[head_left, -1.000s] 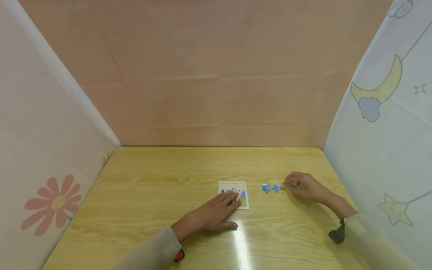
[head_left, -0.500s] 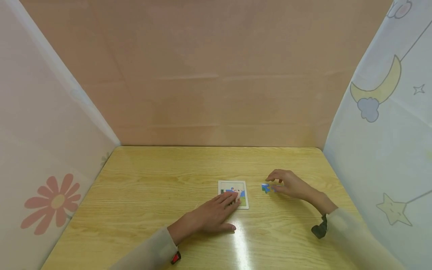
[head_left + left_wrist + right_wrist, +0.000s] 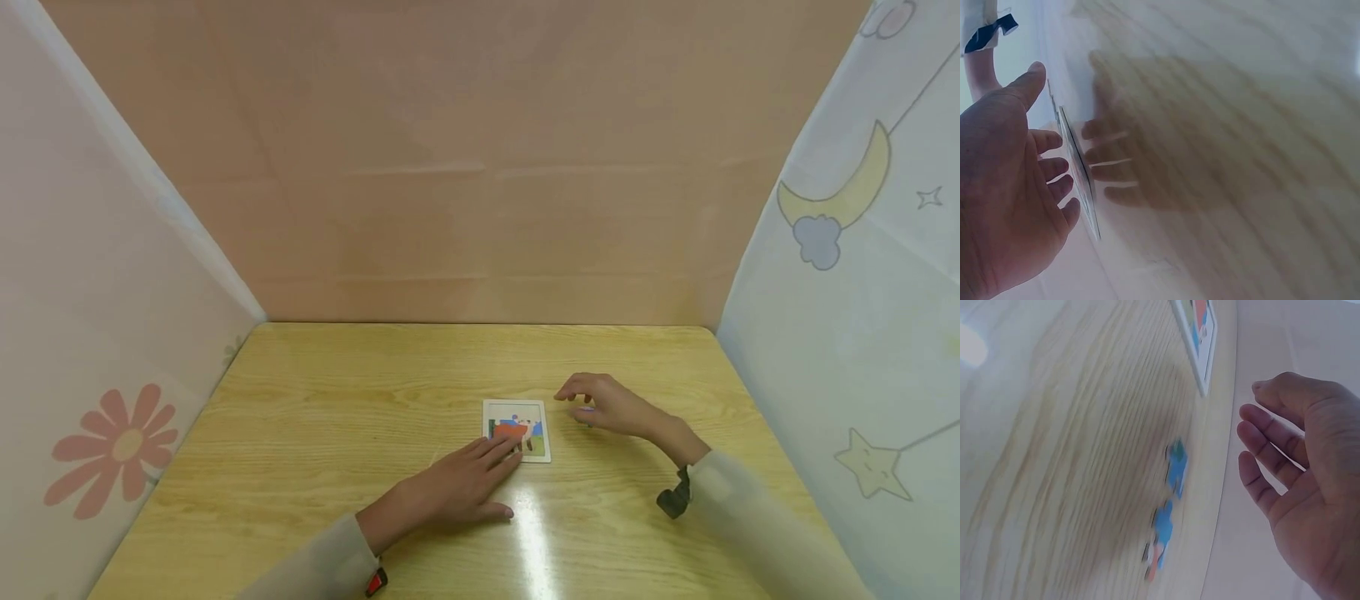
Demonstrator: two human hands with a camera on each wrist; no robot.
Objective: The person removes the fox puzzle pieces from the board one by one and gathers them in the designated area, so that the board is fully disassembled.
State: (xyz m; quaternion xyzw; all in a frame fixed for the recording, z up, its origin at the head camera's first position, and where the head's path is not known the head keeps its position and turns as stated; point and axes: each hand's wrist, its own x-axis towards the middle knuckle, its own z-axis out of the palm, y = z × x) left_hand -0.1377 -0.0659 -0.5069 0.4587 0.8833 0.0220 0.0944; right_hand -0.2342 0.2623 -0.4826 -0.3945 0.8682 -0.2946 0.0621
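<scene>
A small white-rimmed picture puzzle tray lies on the table, its picture showing an animal and patches of orange, blue and green. My left hand is flat with straight fingers, the fingertips over the tray's lower-left part; in the left wrist view they are beside the tray's edge. To the right of the tray my right hand hovers with relaxed, slightly bent fingers and holds nothing. Below it lie a blue and green jigsaw piece and a blue and orange one; the hand mostly hides them in the head view.
The light wooden table meets a plain brown backdrop behind. Patterned cloth stands at both sides, with a flower on the left and a moon on the right. Glare marks the tabletop in front.
My right hand has moved left over the table toward the tray, covering the jigsaw pieces seen before. My left hand has drawn back slightly down and left, uncovering more of the picture.
</scene>
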